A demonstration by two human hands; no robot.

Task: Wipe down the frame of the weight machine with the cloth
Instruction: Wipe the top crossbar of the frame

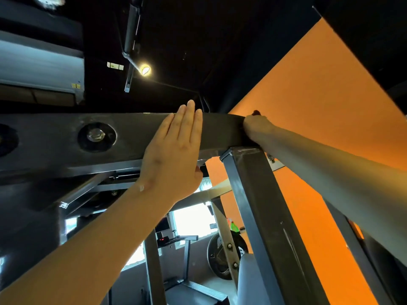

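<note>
Overhead, we look up at the top crossbeam [136,137] of the weight machine frame, a dark steel bar that runs across the view from the left edge to just right of centre. Our left hand [174,155] lies flat against the near face of that crossbeam, fingers straight and pressed together, pointing upward with their tips reaching past the top edge; it holds nothing. Left of it a large hex bolt [96,135] sits in a round recess of the beam.

Our right hand [255,126] reaches over the right end of the crossbeam, where the beam meets a square steel upright [264,205] that slants down toward the lower right. Its fingers curl over the top edge out of sight, so we cannot tell how tightly they close. A small dark scrap [256,112] shows just above the knuckles; it may be the cloth, but too little of it shows for us to be sure.

Behind the frame rises an orange wall [319,89], under a black ceiling with one lit spotlight [144,69]. Below, between the uprights, we see a treadmill [187,271] and a weight plate [220,256].
</note>
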